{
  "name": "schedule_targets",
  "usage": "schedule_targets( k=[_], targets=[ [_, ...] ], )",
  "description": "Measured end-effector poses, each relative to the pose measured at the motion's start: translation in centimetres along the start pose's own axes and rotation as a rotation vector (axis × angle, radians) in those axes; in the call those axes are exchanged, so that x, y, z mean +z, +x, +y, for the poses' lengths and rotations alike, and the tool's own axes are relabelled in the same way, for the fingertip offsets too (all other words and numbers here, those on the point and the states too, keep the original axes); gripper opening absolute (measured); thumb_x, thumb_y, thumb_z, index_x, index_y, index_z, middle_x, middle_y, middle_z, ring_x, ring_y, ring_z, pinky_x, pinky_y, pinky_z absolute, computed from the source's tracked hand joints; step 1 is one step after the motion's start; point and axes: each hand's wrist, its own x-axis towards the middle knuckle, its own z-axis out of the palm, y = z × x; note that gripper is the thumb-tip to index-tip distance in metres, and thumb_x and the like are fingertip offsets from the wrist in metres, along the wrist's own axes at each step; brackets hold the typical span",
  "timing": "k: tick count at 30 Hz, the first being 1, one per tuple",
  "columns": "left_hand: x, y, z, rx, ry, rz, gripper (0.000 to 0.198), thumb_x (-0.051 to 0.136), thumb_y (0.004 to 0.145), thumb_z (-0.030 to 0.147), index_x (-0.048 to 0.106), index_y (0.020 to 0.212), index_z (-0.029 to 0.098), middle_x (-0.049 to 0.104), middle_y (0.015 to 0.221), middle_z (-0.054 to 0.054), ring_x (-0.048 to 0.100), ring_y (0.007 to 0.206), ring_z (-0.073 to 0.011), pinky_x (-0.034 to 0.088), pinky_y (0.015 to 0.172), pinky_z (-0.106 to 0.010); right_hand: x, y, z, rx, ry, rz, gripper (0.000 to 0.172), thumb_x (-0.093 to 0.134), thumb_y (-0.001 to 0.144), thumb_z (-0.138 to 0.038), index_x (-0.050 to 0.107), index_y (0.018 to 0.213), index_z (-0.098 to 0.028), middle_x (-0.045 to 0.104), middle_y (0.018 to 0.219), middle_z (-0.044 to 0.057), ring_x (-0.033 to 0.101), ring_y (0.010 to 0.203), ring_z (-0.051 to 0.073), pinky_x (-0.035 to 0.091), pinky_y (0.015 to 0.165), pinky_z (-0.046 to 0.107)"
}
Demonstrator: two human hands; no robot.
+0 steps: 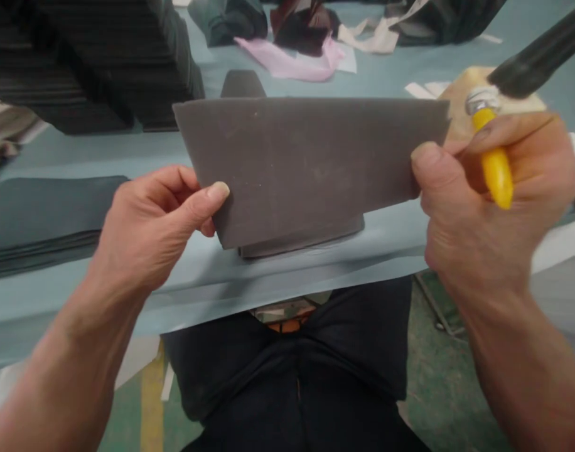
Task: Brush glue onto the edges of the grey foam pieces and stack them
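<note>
A flat grey panel (pixel 316 163), cut like a trapezoid, is held up over the table; whether it is cloth or thin sheet I cannot tell. My left hand (pixel 150 220) pinches its left edge, thumb in front. My right hand (pixel 494 182) grips the right end between thumb and fingers. Tucked among the right hand's fingers is a slim yellow tool (pixel 497 166) with a whitish metallic top; its exact kind is unclear. Beneath the panel lie more grey pieces (pixel 306 238) on the table, mostly covered by it.
On the blue-covered table (pixel 174 276), tall dark stacks (pixel 90 63) rise at back left, and a lower pile of dark sheets (pixel 52 213) lies left. Pink cloth (pixel 292 59) and scraps sit behind. A black cylindrical object (pixel 537 56) slants in over a tan block (pixel 466 81) at right.
</note>
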Motion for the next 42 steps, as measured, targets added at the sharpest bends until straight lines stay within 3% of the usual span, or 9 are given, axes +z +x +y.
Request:
schedule_targets(
  k=[6,9,11,17,21,28,31,36,42],
  targets=[
    [-1.0,0.7,-0.8,-0.066,0.283,-0.072,0.046,0.082,0.089,0.049,0.063,0.06,0.018,0.056,0.051,0.006,0.044,0.049,-0.004,0.026,0.048,-0.022,0.3,-0.6,2.0,0.014,-0.245,-0.131,0.029,0.078,0.096,-0.038,0.051,0.091,-0.027,0.058,0.091,0.003,0.053,0.066,0.01,0.046,0.067,0.03],
    [-0.9,1.0,-1.0,-0.146,0.336,-0.121,0.046,0.081,0.086,0.051,0.062,0.058,0.02,0.054,0.048,0.006,0.038,0.044,-0.0034,0.02,0.043,-0.023,0.5,-1.1,3.9,-0.097,-0.281,-0.118,0.032,0.08,0.091,-0.044,0.054,0.092,-0.026,0.06,0.085,-0.001,0.053,0.063,0.011,0.045,0.06,0.029],
    [-0.7,1.3,-1.0,-0.192,0.35,-0.144,0.043,0.079,0.086,0.048,0.061,0.058,0.021,0.055,0.049,0.006,0.039,0.044,-0.0036,0.021,0.043,-0.022,0.6,-1.2,5.1,-0.157,-0.272,-0.097,0.035,0.08,0.088,-0.047,0.054,0.093,-0.025,0.059,0.082,-0.003,0.053,0.061,0.011,0.044,0.057,0.029],
    [0.0,2.6,-1.6,-0.241,0.384,-0.183,0.047,0.078,0.087,0.054,0.061,0.06,0.02,0.056,0.051,0.005,0.044,0.046,-0.0051,0.026,0.045,-0.021,0.1,-1.6,7.2,-0.151,-0.331,-0.093,0.039,0.08,0.09,-0.053,0.054,0.087,-0.024,0.058,0.082,-0.003,0.054,0.065,0.009,0.047,0.061,0.028],
    [0.1,2.5,-1.8,-0.285,0.373,-0.266,0.043,0.074,0.09,0.051,0.063,0.063,0.02,0.059,0.056,0.003,0.05,0.051,-0.0062,0.036,0.05,-0.02,-0.6,-2.1,7.5,-0.134,-0.373,-0.092,0.032,0.079,0.09,-0.046,0.055,0.089,-0.025,0.061,0.085,-0.002,0.061,0.075,0.013,0.054,0.072,0.036],
    [0.6,1.9,-0.9,-0.344,0.372,-0.279,0.044,0.074,0.09,0.051,0.058,0.064,0.019,0.043,0.051,0.007,0.032,0.047,-0.0031,0.02,0.044,-0.02,-0.7,-2.5,8.1,-0.09,-0.421,-0.089,0.039,0.082,0.085,-0.054,0.056,0.087,-0.025,0.066,0.077,-0.004,0.063,0.063,0.011,0.053,0.067,0.035],
    [0.8,2.0,-1.0,-0.334,0.399,-0.272,0.045,0.074,0.086,0.054,0.057,0.062,0.02,0.043,0.051,0.006,0.031,0.048,-0.0041,0.018,0.042,-0.021,-0.7,-2.3,8.3,-0.053,-0.416,-0.092,0.041,0.082,0.082,-0.058,0.056,0.087,-0.026,0.066,0.076,-0.004,0.063,0.062,0.012,0.051,0.064,0.034],
    [0.8,2.0,-1.6,-0.33,0.436,-0.266,0.045,0.072,0.084,0.057,0.057,0.062,0.02,0.043,0.052,0.005,0.032,0.048,-0.0053,0.019,0.042,-0.021,-0.7,-2.4,8.1,-0.036,-0.374,-0.099,0.033,0.08,0.081,-0.046,0.055,0.087,-0.025,0.067,0.078,-0.003,0.062,0.062,0.013,0.051,0.064,0.035],
    [0.9,2.0,-2.1,-0.344,0.437,-0.275,0.043,0.071,0.085,0.054,0.059,0.064,0.019,0.045,0.052,0.005,0.033,0.048,-0.0049,0.019,0.042,-0.02,-0.8,-2.4,8.1,-0.013,-0.392,-0.105,0.033,0.08,0.08,-0.046,0.057,0.09,-0.026,0.066,0.077,-0.004,0.061,0.062,0.013,0.05,0.064,0.035]
  ],
)
